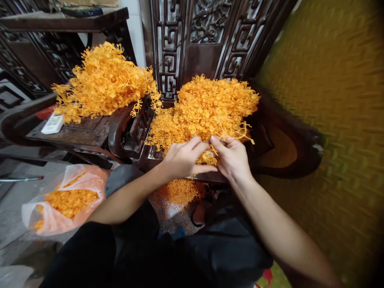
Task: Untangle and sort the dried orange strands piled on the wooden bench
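My right hand [235, 158] is closed, with thumb and fingers pinching an orange branched plastic sprig [244, 130]. Its thin forked arms stick out past my fingers to the right. Close against it, my left hand [186, 158] has its fingers bent at the sprig's near end, while its thumb stretches out below. The left fingertips are partly hidden. Just behind both hands, a large heap of similar orange sprigs [213, 100] rests on a dark carved wooden seat [207, 176]. Finer orange pieces [163, 130] lie at the heap's left side.
Another pile of orange sprigs [105, 84] covers a wooden chair [90, 130] at left, beside a white box [53, 124]. On the floor stands a pinkish plastic bag [96, 180] of orange pieces. More pieces [180, 192] sit below the seat edge. A carved backrest [204, 60] rises behind.
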Action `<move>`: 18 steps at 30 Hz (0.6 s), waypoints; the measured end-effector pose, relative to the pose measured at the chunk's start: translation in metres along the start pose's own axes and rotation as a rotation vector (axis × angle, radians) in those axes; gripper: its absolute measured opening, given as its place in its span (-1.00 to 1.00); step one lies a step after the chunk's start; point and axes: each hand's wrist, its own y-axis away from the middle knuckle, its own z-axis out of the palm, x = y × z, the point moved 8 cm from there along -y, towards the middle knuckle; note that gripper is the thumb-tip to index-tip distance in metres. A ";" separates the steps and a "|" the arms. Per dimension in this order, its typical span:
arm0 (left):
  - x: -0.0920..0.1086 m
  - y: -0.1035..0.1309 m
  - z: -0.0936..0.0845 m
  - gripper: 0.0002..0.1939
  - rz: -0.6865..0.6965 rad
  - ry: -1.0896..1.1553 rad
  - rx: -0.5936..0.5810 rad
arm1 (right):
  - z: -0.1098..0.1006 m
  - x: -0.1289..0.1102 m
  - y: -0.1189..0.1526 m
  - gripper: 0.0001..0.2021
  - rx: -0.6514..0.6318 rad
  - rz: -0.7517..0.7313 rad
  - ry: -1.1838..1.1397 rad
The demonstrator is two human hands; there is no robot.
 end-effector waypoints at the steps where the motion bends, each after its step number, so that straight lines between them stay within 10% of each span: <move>1: 0.006 0.003 0.004 -0.62 0.016 -0.019 -0.035 | 0.002 0.000 0.000 -0.60 -0.001 -0.013 0.002; 10: 0.035 0.032 -0.010 -0.85 0.354 0.134 -0.071 | -0.042 -0.032 -0.050 -0.58 0.175 -0.218 -0.027; 14: -0.046 0.004 -0.033 -0.82 -0.014 0.149 0.270 | -0.048 -0.032 -0.057 -0.62 0.056 -0.092 -0.011; 18: -0.147 -0.028 -0.017 -0.72 -0.504 0.182 0.185 | -0.030 -0.019 -0.047 -0.65 -0.039 0.001 0.020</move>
